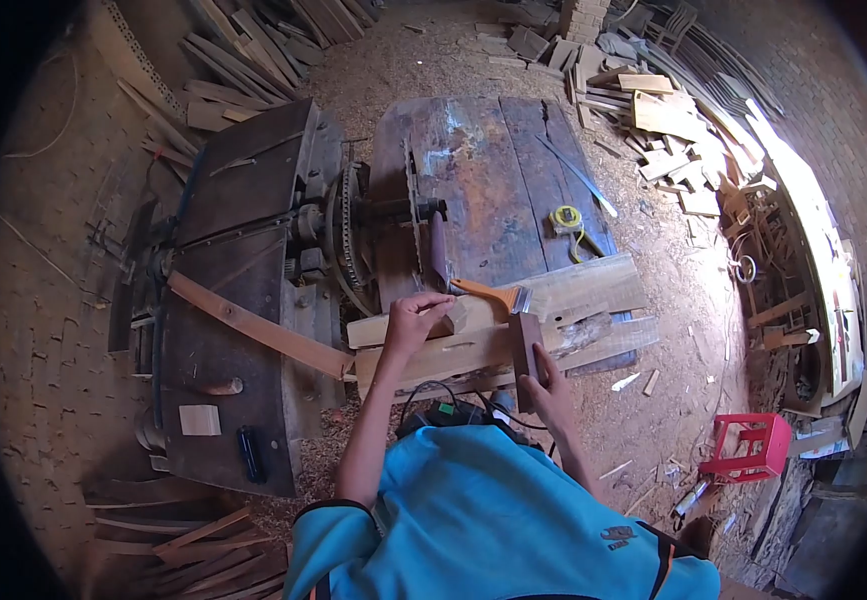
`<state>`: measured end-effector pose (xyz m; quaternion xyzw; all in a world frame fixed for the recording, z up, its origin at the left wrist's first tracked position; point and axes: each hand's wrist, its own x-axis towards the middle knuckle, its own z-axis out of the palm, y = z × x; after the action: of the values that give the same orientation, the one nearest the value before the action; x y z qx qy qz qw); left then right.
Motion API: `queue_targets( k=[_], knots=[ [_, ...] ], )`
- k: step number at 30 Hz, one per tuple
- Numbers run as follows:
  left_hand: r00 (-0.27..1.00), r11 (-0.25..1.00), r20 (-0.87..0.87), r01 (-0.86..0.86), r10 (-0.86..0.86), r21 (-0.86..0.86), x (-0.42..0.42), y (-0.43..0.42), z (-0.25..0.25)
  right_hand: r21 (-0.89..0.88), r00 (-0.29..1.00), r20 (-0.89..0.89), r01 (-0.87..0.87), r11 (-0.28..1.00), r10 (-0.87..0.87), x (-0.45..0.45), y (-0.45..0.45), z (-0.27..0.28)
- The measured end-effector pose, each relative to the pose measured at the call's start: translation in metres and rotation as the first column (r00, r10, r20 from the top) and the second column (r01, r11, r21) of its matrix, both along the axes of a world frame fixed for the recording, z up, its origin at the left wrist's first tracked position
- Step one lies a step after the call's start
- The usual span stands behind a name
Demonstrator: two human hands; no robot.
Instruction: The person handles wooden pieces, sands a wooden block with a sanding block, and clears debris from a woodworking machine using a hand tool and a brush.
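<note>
My right hand (550,392) grips a long dark brown block (525,362), held upright over the near edge of pale wooden boards (598,290). The fingers of my left hand (415,325) are pinched together above the boards, by a small pale wood block (457,318). Whether they hold that block or something smaller is hidden. Just beyond the pinch lies a flat brush (488,291) with an orange handle; its metal band is close to the top of the dark block.
A yellow tape measure (565,219) and a blue strip (578,177) lie on the worn worktable (483,180). Left of it is machinery with a toothed wheel (345,240) and a curved wood strip (258,328). A red plastic stool (753,446) and scrap wood (668,115) are rightward.
</note>
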<state>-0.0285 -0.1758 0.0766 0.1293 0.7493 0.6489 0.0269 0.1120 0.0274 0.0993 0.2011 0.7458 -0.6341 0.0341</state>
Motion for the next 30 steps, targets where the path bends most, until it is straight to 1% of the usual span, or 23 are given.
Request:
queue_targets(
  k=[3,6,9,12,15,18,19,21,22,23,24,26,27,28,30],
  knots=[
    [1.0,1.0,0.014,-0.016,0.016,0.009,0.001,0.002,-0.001,0.01,0.999,-0.02,-0.041,0.999,0.041,0.001,0.005,-0.014],
    [1.0,1.0,0.025,-0.001,0.001,0.007,0.001,0.003,0.001,0.11,0.996,-0.051,-0.071,0.991,0.077,0.001,0.006,-0.013],
    [1.0,1.0,0.011,0.014,-0.014,0.005,-0.001,0.002,0.001,0.093,0.998,-0.025,-0.054,0.994,0.056,0.002,0.006,-0.016],
    [0.998,0.999,0.068,-0.018,0.014,0.051,0.001,0.002,0.005,0.171,0.994,-0.074,-0.067,0.983,0.081,0.003,0.007,-0.025],
    [0.988,0.928,0.091,-0.146,0.122,0.343,0.002,0.001,-0.002,0.313,0.977,0.083,-0.212,0.926,0.195,0.004,0.009,-0.007],
    [0.923,0.793,0.344,-0.338,0.174,0.507,0.009,-0.01,-0.02,0.457,0.954,0.188,-0.296,0.839,0.234,0.007,0.008,-0.01],
    [0.912,0.836,0.386,-0.315,0.137,0.449,0.011,-0.01,-0.026,0.479,0.956,0.113,-0.29,0.829,0.269,0.01,0.01,-0.03],
    [0.881,0.908,0.466,-0.261,0.086,0.327,0.016,-0.011,-0.037,0.468,0.954,0.096,-0.296,0.832,0.285,0.014,0.014,-0.054],
    [0.878,0.922,0.465,-0.264,0.108,0.284,0.017,-0.008,-0.044,0.462,0.95,0.08,-0.303,0.834,0.302,0.01,0.011,-0.055],
    [0.875,0.932,0.463,-0.274,0.139,0.238,0.019,-0.001,-0.053,0.374,0.943,0.173,-0.331,0.866,0.285,0.008,0.011,-0.053],
    [0.868,0.936,0.462,-0.298,0.184,0.188,0.023,0.002,-0.057,0.385,0.946,0.162,-0.322,0.865,0.281,0.007,0.01,-0.049],
    [0.895,0.968,0.437,-0.184,0.095,0.167,0.027,0.004,-0.057,0.401,0.946,0.141,-0.325,0.857,0.293,0.007,0.009,-0.047],
    [0.891,0.953,0.447,-0.196,0.075,0.231,0.028,0.005,-0.062,0.342,0.952,0.111,-0.307,0.888,0.287,0.007,0.009,-0.053],
    [0.889,0.932,0.455,-0.21,0.056,0.296,0.029,0.006,-0.066,0.415,0.952,-0.037,-0.263,0.871,0.305,0.009,0.007,-0.057],
    [0.853,0.901,0.52,-0.258,0.042,0.35,0.028,0.007,-0.072,0.382,0.952,-0.011,-0.278,0.881,0.305,0.01,0.007,-0.058]
  ],
)
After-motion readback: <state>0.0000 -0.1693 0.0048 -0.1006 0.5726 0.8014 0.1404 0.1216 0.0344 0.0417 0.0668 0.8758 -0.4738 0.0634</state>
